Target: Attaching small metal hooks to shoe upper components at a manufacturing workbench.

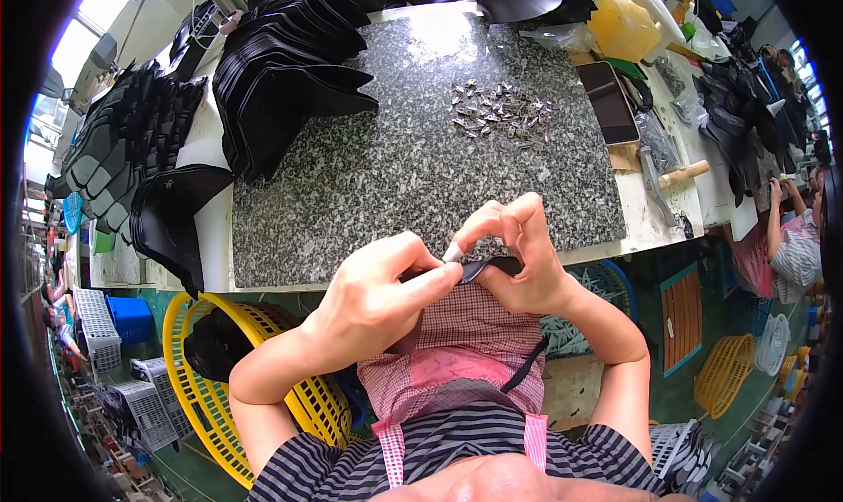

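Observation:
Both hands meet just in front of the near edge of a speckled granite slab (413, 164). My left hand (378, 291) pinches one end of a thin black flat piece (487, 266). My right hand (518, 252) grips the other end of it, and its fingertips press a small silver metal clip (453, 253) against the piece. A loose heap of the same small metal clips (502, 111) lies on the slab's far right part.
Stacks of black cut pieces (281, 72) crowd the slab's left side and the bench beyond. A dark phone (608, 101), a hammer (660, 182) and a yellow jug (625, 24) sit to the right. A yellow basket (206, 388) stands below left. Another person (795, 239) works at right.

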The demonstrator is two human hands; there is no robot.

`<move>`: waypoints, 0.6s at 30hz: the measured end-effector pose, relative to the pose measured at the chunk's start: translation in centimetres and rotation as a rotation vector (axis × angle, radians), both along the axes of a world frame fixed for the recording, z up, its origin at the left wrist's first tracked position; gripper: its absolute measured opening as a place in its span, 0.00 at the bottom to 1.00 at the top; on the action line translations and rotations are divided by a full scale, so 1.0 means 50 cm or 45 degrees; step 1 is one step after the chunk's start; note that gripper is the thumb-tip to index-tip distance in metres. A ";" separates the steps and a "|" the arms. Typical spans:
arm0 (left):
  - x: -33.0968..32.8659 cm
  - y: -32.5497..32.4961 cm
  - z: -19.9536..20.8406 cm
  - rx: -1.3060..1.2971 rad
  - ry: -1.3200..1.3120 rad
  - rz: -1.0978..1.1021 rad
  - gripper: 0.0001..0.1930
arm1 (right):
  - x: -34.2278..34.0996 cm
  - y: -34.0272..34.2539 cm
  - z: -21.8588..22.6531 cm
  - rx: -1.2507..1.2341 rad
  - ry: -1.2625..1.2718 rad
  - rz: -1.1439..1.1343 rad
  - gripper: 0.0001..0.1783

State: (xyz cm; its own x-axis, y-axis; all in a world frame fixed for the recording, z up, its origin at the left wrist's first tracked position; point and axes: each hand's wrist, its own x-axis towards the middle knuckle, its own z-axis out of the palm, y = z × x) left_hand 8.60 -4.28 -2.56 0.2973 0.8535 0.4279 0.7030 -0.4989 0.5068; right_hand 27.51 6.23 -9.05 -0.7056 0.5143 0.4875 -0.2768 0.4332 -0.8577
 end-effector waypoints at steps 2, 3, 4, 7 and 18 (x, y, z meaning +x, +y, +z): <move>0.001 -0.004 -0.002 -0.079 -0.102 0.008 0.15 | 0.000 -0.001 0.001 0.089 -0.019 -0.033 0.29; 0.001 -0.006 -0.003 -0.080 -0.102 0.011 0.15 | 0.000 -0.003 -0.002 0.160 0.012 -0.076 0.30; 0.001 -0.009 -0.004 -0.117 -0.122 0.033 0.14 | -0.001 -0.005 -0.005 0.230 0.043 -0.119 0.30; 0.002 -0.006 -0.010 -0.135 -0.171 0.095 0.13 | -0.010 -0.013 -0.012 0.287 0.102 -0.205 0.30; -0.240 -0.069 0.083 -0.435 -0.012 0.698 0.09 | -0.083 0.146 -0.020 0.441 -0.624 -0.510 0.14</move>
